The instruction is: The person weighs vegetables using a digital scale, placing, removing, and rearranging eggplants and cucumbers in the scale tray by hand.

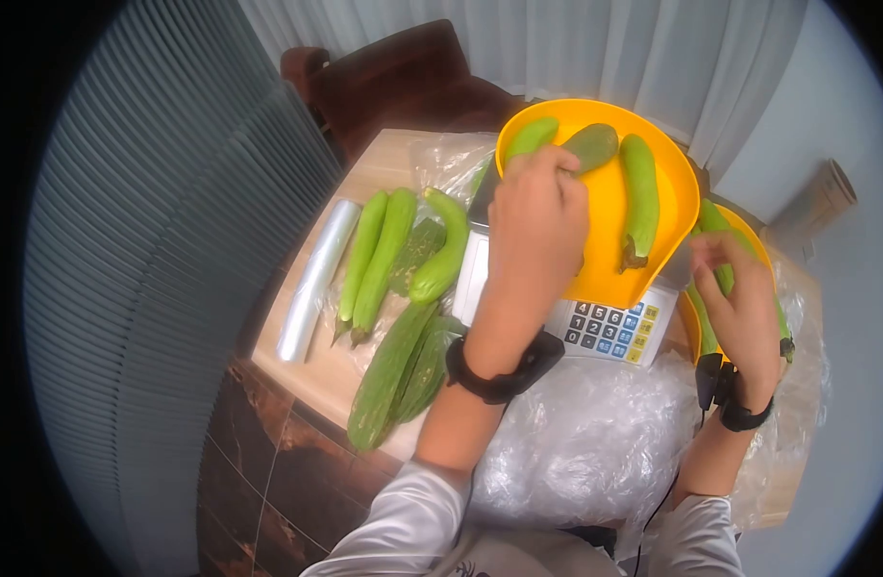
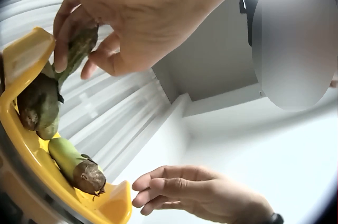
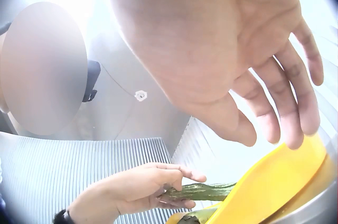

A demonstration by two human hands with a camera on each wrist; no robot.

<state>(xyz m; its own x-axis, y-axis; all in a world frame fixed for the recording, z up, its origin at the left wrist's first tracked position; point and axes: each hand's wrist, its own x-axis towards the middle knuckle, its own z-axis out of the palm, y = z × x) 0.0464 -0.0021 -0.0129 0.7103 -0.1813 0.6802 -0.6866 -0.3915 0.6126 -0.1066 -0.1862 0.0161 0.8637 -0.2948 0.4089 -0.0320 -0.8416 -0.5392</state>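
Note:
My left hand (image 1: 542,212) is over the yellow scale pan (image 1: 677,178), its fingers and thumb pinching one end of a dark green loofah (image 1: 593,146). In the left wrist view the held loofah (image 2: 79,49) slants down from the fingers towards the pan. Also in the pan lie a long light green eggplant (image 1: 639,192) with a brown stem end and another light green vegetable (image 1: 533,137), partly hidden by the hand. My right hand (image 1: 739,298) holds nothing, fingers relaxed, beside the pan's front right edge and above a second yellow pan (image 1: 763,252) of green vegetables.
The white scale's keypad (image 1: 605,329) shows below the pan. To the left lie light green vegetables (image 1: 388,255), dark loofahs (image 1: 395,375) and a roll of plastic film (image 1: 318,279). Crumpled clear plastic (image 1: 576,433) covers the table's front. A brown chair (image 1: 393,91) stands behind.

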